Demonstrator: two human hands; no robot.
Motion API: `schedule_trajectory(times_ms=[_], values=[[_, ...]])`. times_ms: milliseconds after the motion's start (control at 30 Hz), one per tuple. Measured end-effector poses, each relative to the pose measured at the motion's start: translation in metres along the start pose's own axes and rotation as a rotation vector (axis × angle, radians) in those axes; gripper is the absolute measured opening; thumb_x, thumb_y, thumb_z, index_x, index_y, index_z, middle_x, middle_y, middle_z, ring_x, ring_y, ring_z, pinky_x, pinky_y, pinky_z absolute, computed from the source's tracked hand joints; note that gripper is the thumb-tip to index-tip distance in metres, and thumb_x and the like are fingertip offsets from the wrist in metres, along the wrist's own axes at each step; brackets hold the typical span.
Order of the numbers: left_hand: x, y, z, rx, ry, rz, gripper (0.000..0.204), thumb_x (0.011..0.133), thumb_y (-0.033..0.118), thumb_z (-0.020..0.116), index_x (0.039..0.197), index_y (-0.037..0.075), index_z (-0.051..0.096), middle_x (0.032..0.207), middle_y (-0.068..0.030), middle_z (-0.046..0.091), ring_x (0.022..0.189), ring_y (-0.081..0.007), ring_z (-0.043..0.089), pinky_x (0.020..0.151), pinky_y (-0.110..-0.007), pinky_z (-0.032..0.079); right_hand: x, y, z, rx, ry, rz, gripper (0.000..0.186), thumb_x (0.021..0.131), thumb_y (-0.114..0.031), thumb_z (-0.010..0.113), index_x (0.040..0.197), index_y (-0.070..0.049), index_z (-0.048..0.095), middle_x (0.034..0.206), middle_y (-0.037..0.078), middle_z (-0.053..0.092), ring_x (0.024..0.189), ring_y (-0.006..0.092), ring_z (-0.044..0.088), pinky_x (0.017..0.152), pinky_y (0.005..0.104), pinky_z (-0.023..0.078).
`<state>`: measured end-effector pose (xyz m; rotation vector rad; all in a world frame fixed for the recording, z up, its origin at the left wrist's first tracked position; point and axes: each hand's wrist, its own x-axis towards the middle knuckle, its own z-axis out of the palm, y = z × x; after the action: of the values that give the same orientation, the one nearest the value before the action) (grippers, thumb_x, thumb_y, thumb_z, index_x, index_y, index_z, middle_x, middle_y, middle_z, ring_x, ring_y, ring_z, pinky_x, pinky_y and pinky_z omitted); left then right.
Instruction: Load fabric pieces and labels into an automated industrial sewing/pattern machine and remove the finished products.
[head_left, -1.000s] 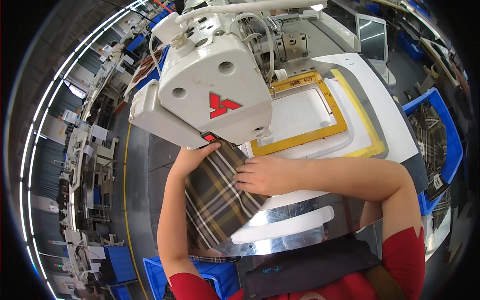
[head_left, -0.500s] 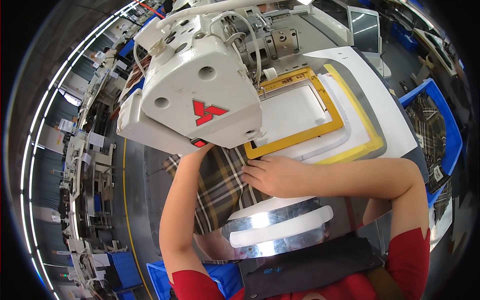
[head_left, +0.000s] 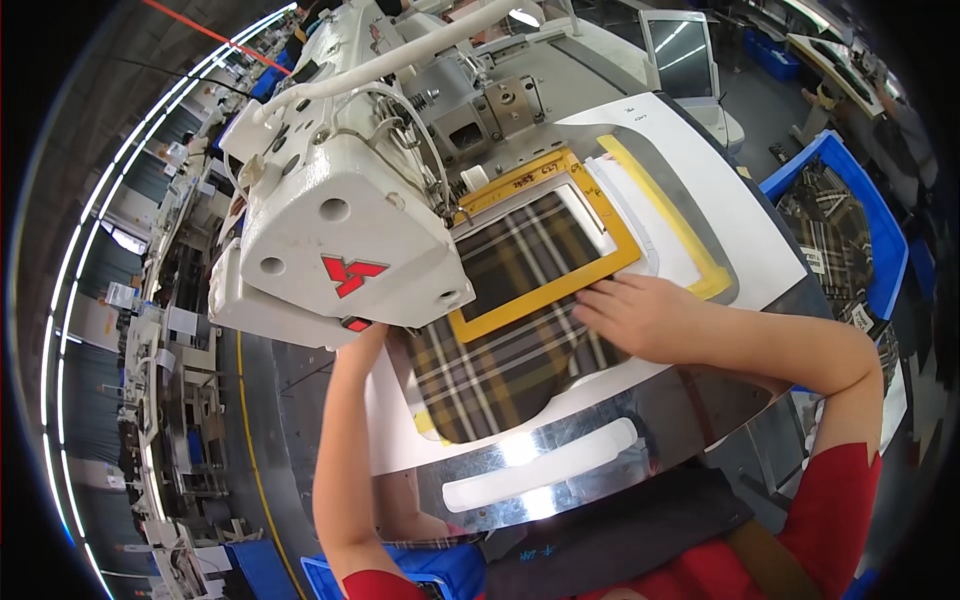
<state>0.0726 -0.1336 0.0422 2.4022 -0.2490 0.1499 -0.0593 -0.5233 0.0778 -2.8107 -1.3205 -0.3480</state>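
A piece of dark plaid fabric (head_left: pixel 485 385) lies under a yellow rectangular frame (head_left: pixel 542 296) and shows through its opening. Its rounded near end spreads past the frame toward me. My right hand (head_left: pixel 640 318) rests flat on the fabric's right side, fingers stretched out beside the frame's near right corner. My left hand (head_left: pixel 364 345) reaches to the fabric's left edge; the white sewing machine head (head_left: pixel 300 225) hides its fingers. Beneath the fabric is a white sheet (head_left: pixel 735 200) with yellow tape (head_left: pixel 665 205) on it.
A shiny metal plate (head_left: pixel 690 415) with a white padded strip (head_left: pixel 540 465) lies nearest me. At right stands a blue bin (head_left: pixel 892 265) of plaid pieces, and another blue bin (head_left: pixel 465 570) sits below. A screen (head_left: pixel 680 60) stands at the back.
The fabric has gone from bunched beside the frame to spread flat beneath it. My right hand has shifted right along the frame's near side. The whole view has shifted.
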Motion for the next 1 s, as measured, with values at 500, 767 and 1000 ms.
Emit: schedule_trajectory(times_ms=[500, 767, 1000], values=[[-0.013, 0.047, 0.034, 0.008, 0.125, 0.253, 0.025, 0.087, 0.009, 0.062, 0.11, -0.001, 0.06, 0.106, -0.0129, 0.065, 0.097, -0.0263, 0.061, 0.085, -0.035, 0.048, 0.015, 0.119, 0.028, 0.52, 0.437, 0.662, 0.017, 0.084, -0.017, 0.063, 0.093, -0.003, 0.068, 0.092, 0.011, 0.065, 0.088, 0.0267, 0.063, 0.078, 0.0334, 0.048], [-0.007, 0.065, 0.024, 0.029, 0.183, 0.211, 0.023, 0.087, 0.008, 0.06, 0.108, -0.002, 0.061, 0.104, -0.014, 0.065, 0.095, -0.027, 0.061, 0.085, -0.035, 0.047, 0.062, 0.151, 0.058, 0.493, 0.423, 0.806, 0.014, 0.082, -0.015, 0.061, 0.09, -0.005, 0.068, 0.087, 0.011, 0.064, 0.08, 0.029, 0.064, 0.072, 0.0381, 0.05], [0.0, 0.066, 0.016, 0.025, 0.151, 0.065, 0.021, 0.088, 0.007, 0.058, 0.106, -0.002, 0.061, 0.102, -0.015, 0.065, 0.093, -0.0276, 0.061, 0.084, -0.036, 0.047, 0.074, 0.169, 0.069, 0.687, 0.674, 0.822, 0.029, 0.084, -0.02, 0.064, 0.107, -0.002, 0.065, 0.088, 0.011, 0.066, 0.08, 0.0231, 0.064, 0.075, 0.0335, 0.051]])
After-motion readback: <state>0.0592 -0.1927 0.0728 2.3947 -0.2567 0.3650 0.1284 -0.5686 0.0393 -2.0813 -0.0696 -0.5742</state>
